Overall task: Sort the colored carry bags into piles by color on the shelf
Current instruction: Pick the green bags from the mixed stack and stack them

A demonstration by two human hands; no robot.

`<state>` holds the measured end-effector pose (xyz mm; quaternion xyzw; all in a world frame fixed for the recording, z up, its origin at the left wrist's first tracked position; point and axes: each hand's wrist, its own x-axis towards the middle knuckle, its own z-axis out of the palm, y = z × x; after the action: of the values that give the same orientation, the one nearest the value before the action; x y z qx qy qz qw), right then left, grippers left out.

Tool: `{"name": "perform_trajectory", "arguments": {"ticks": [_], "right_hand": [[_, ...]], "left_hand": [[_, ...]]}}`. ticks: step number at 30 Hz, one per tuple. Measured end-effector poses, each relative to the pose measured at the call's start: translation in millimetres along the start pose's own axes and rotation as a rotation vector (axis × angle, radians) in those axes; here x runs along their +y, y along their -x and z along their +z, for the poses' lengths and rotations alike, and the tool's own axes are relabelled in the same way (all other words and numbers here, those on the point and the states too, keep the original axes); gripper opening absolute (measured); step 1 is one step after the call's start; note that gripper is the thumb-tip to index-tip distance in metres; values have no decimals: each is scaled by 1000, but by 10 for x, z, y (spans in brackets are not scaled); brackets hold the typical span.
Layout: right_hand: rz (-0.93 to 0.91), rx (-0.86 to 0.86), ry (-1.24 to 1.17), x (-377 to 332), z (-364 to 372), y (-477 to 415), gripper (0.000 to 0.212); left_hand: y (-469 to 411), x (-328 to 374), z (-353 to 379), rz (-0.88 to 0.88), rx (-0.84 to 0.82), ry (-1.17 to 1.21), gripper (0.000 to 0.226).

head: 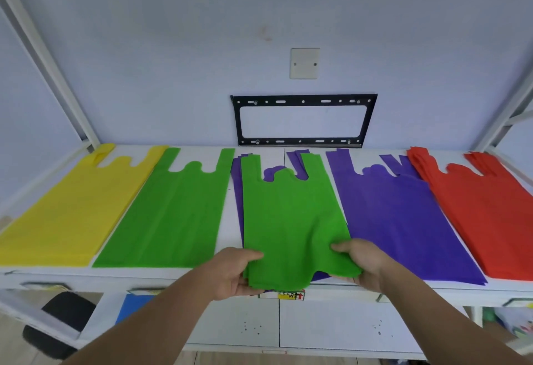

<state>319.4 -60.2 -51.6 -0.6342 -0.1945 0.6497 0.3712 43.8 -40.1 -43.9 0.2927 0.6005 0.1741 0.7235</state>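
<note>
Left hand and right hand pinch green bag's bottom corners, likely peeling it off unsorted stack toward green pile.

A pale blue wall carries a blank switch plate above a black mounting bracket.
</note>
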Motion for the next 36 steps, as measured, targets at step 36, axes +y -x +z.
{"name": "perform_trajectory", "arguments": {"ticks": [36], "right_hand": [[-458, -117, 46, -2708, 2540, 131, 18]], "left_hand": [[768, 3007, -1808, 672, 108, -36, 21]]}}
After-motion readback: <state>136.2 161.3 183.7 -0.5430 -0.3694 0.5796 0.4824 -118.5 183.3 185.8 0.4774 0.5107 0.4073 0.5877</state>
